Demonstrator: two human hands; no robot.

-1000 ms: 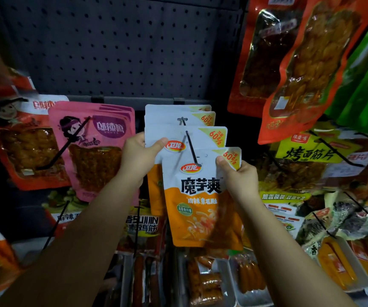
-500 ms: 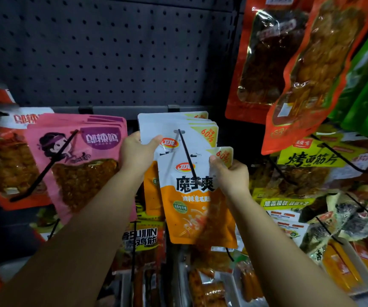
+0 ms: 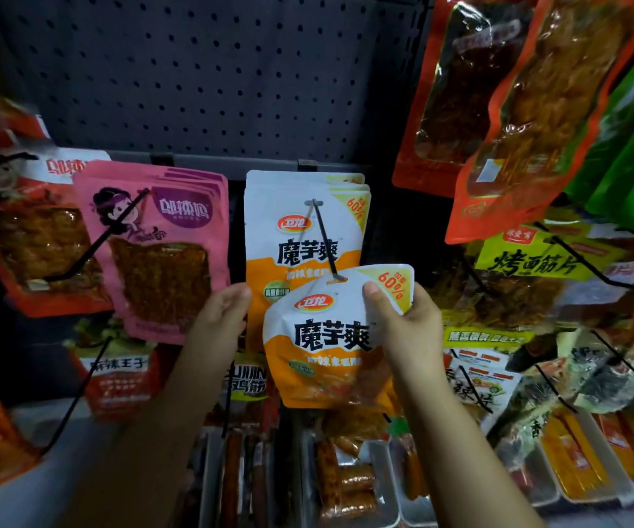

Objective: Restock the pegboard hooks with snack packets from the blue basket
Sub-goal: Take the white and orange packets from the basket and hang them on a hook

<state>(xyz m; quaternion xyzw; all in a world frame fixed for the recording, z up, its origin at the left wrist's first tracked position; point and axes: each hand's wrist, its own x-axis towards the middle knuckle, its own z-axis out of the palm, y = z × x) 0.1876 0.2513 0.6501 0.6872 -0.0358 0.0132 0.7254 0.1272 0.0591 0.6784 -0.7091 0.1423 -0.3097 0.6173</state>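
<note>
A white-and-orange snack packet (image 3: 327,344) hangs at the front end of a black pegboard hook (image 3: 323,238). My right hand (image 3: 403,322) pinches its top right corner, thumb on the front. Several matching packets (image 3: 300,238) sit pushed back on the same hook against the dark pegboard (image 3: 193,70). My left hand (image 3: 220,318) is beside the left edge of the back stack with loose fingers, holding nothing. The blue basket is out of view.
Pink packets (image 3: 163,253) and red packets (image 3: 33,242) hang on hooks to the left. Big orange-red packets (image 3: 517,127) and green ones (image 3: 632,146) hang upper right, yellow-labelled packets (image 3: 536,264) below them. White trays of sausage snacks (image 3: 346,478) line the shelf below.
The back packets have slid rearwards on the hook into a tight stack. My left hand has let go of them and dropped lower. My right hand still holds the front packet, now nearer the hook's tip.
</note>
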